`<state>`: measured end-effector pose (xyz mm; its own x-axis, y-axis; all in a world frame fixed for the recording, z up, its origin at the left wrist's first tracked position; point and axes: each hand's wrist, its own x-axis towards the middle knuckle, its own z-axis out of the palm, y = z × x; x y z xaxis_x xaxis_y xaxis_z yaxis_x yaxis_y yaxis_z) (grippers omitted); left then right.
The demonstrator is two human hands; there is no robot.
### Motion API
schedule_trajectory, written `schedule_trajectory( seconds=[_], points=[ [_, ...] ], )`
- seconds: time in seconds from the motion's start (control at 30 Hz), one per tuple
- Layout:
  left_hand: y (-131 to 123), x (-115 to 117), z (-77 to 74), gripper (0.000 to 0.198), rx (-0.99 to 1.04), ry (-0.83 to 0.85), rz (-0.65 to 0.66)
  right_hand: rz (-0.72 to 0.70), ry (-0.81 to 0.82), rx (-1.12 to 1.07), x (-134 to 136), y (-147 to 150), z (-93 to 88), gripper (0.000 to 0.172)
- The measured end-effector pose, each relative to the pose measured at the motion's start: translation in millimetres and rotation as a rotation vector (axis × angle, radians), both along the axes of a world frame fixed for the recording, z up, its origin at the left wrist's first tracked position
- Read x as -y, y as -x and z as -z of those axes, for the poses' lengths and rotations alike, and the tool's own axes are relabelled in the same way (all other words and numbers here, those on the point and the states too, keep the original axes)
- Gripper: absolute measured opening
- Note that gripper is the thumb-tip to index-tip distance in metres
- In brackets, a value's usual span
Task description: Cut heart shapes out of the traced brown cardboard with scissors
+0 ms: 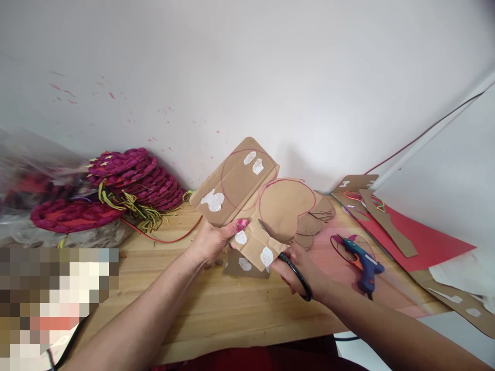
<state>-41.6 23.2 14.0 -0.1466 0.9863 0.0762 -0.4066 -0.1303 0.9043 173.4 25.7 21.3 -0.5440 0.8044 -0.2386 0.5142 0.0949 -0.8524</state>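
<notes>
Two hands [211, 242] [305, 270] scissor [288, 260] cardboard [247, 198] above table's [216, 304] edge.

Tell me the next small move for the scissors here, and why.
Probably a short snip onward along the red line. The right hand holds the scissors with the blade tip at that drawn curve, where the round shape seems joined to the cardboard sheet. The left hand grips the sheet and could turn it into the blades.

The cardboard sheet [240, 188] is above the middle of the worktop [216, 309], the scissors [296, 273] at its near right edge. A stack of woven discs [131, 178] lies left, against the wall [270, 77]. The glue gun [363, 263] lies right, before the cardboard strips [389, 224].
</notes>
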Motion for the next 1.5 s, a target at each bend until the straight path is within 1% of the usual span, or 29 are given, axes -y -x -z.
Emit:
schedule_trajectory(
  seconds=[0.07,0.13,0.23,0.33,0.4,0.47,0.57,0.63,0.7,0.8,0.87,0.9,0.97,1.03,1.1,1.17,1.27,1.37,1.43,1.5],
  points=[
    [-2,1,-2.1,0.058,0.015,0.051,-0.008,0.046,0.071,-0.03,0,2,-3.1,0.037],
    [-4,2,-3.2,0.058,0.032,0.091,0.005,0.039,0.115,-0.049,-1,4,-9.0,0.042],
    [-8,4,-3.3,0.05,0.031,0.086,0.047,0.009,0.119,-0.038,-1,5,-18.5,0.046],
    [-11,5,-3.3,0.042,-0.009,0.06,0.083,-0.012,0.106,-0.008,0,1,-21.9,0.045],
    [-13,6,-3.9,0.041,-0.031,0.037,0.081,-0.016,0.094,0.02,0,-3,-18.5,0.045],
    [-13,7,-5.1,0.044,-0.04,0.024,0.063,0.009,0.077,0.041,1,-6,-10.6,0.044],
    [-14,8,-6.6,0.05,-0.032,0.026,0.04,0.051,0.042,0.014,2,-8,2.9,0.041],
    [-15,8,-6.3,0.052,-0.011,0.026,0.033,0.06,0.014,0.0,2,-7,5.2,0.04],
    [-14,8,-4.8,0.051,0.005,0.04,0.049,0.062,0.015,0.023,1,-6,-3.3,0.041],
    [-14,8,-3.0,0.049,-0.003,0.072,0.11,0.025,0.096,0.103,0,-4,-32.6,0.041],
    [-13,9,-3.8,0.048,0.009,0.079,0.143,-0.076,0.156,0.128,0,-4,-51.9,0.039],
    [-13,9,-4.8,0.048,0.026,0.083,0.145,-0.11,0.169,0.123,0,-4,-58.2,0.039],
    [-13,10,-7.4,0.048,0.051,0.128,0.157,-0.142,0.174,0.092,-1,-6,-62.2,0.039],
    [-12,12,-9.7,0.05,0.057,0.215,0.174,-0.155,0.16,0.043,0,-8,-57.2,0.039],
    [-10,13,-11.3,0.053,0.052,0.292,0.188,-0.176,0.151,-0.009,0,-10,-48.6,0.039],
    [-9,14,-12.3,0.053,0.049,0.324,0.182,-0.189,0.16,-0.068,-1,-12,-39.7,0.039],
    [-10,13,-12.7,0.052,0.044,0.328,0.177,-0.168,0.21,-0.161,-3,-15,-26.7,0.043],
    [-13,12,-11.8,0.051,0.085,0.273,0.124,-0.124,0.233,-0.205,-6,-16,-16.0,0.045],
    [-16,11,-11.3,0.052,0.12,0.236,0.093,-0.106,0.212,-0.211,-7,-15,-12.4,0.043],
    [-17,11,-10.8,0.053,0.137,0.225,0.092,-0.094,0.189,-0.196,-6,-14,-12.0,0.041]
  ],
)
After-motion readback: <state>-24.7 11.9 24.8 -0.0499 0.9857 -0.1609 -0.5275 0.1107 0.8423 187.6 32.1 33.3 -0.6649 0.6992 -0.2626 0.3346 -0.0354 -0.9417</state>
